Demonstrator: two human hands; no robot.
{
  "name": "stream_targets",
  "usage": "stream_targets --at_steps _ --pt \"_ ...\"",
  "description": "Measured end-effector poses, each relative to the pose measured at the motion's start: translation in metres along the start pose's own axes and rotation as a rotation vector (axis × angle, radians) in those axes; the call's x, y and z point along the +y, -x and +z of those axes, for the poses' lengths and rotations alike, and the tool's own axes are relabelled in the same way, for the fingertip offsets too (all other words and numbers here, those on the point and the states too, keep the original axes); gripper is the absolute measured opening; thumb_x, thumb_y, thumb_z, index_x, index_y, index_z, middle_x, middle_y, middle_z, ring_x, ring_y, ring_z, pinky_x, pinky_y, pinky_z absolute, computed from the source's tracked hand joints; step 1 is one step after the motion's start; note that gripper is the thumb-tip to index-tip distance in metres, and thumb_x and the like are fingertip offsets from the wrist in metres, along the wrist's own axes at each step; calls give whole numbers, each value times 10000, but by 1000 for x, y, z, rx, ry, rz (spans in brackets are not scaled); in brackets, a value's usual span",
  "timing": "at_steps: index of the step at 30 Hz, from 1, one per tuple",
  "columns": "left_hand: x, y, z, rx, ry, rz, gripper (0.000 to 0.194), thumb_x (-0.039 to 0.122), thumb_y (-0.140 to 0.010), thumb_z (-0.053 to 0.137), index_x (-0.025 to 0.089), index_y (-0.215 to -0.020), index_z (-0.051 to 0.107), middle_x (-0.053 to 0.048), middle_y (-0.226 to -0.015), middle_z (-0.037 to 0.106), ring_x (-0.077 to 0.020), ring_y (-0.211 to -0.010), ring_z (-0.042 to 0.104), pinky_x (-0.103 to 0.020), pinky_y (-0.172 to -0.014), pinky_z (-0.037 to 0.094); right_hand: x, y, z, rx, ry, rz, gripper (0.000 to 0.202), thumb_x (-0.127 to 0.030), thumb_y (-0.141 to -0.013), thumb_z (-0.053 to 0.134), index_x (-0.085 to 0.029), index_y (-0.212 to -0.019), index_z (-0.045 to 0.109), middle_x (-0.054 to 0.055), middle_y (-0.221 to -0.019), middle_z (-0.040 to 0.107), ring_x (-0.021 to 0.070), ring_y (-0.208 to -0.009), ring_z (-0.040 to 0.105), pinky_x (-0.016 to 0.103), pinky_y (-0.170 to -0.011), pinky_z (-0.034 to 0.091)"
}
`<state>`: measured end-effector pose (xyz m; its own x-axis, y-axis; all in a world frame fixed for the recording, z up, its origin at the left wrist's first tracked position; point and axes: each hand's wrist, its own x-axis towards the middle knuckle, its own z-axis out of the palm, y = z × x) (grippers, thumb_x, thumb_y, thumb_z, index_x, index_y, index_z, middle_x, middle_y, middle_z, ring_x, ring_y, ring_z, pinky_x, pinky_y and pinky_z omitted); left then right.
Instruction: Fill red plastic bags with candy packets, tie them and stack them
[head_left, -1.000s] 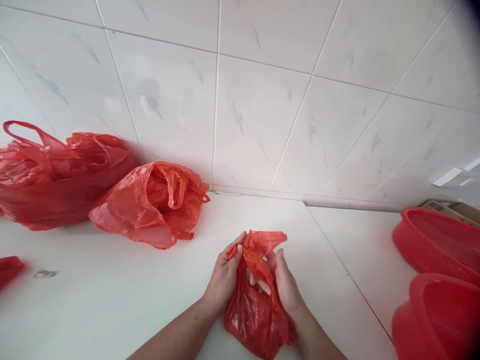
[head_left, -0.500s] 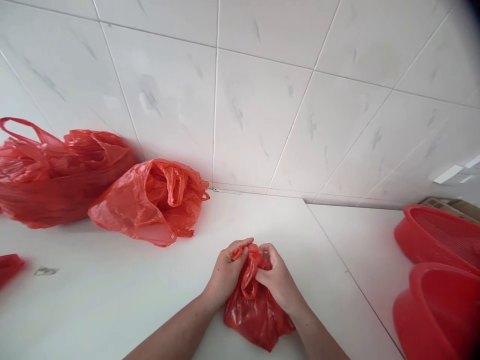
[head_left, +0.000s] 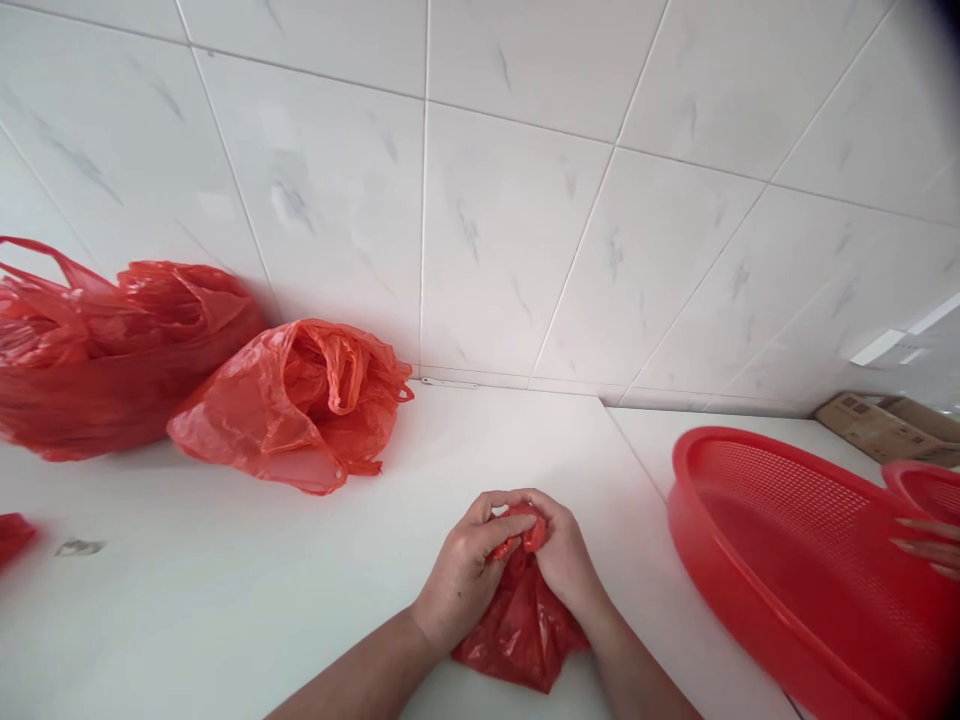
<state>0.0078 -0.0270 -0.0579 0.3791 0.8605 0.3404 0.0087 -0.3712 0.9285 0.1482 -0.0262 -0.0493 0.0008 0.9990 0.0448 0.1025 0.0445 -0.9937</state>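
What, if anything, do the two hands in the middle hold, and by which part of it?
The left hand and the right hand both hold a red plastic bag by its gathered top.

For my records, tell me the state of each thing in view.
Small bag: neck bunched between left hand and right hand
Middle bag: crumpled, mouth open
Left bag: bulging, handle up
Large basket: open, partly cut off
Far basket: partly cut off
Cardboard box: apparently open
Red piece: unclear
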Motion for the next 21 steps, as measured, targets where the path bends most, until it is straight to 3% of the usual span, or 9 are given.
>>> stream_targets --at_steps 8,15,21 --pt "-8 2 0 26 -136 122 511 43 -872 427 365 -1232 596 -51 -1219 539 -180 -1039 574 -305 -853 506 1 -6 -12 -117 -171 107 153 -227 -690 721 -168 -827 685 19 -732 684 165 -665 589 269 -599 435" --pt "-6 2 1 19 -191 101 544 13 -861 397 366 -1215 611 -46 -1248 536 -170 -987 592 -290 -816 513 5 -8 -17 -117 -313 184 220 -232 -676 735 -178 -881 677 41 -800 718 190 -703 652 314 -667 485" --pt "-4 3 -1 2 -166 92 565 8 -861 404 393 -1232 589 -34 -1295 500 -160 -999 591 -289 -839 506 7 -5 -31 -239 -534 233 396 -214 -681 716 -178 -1068 638 86 -981 701 206 -822 660 359 -787 489"
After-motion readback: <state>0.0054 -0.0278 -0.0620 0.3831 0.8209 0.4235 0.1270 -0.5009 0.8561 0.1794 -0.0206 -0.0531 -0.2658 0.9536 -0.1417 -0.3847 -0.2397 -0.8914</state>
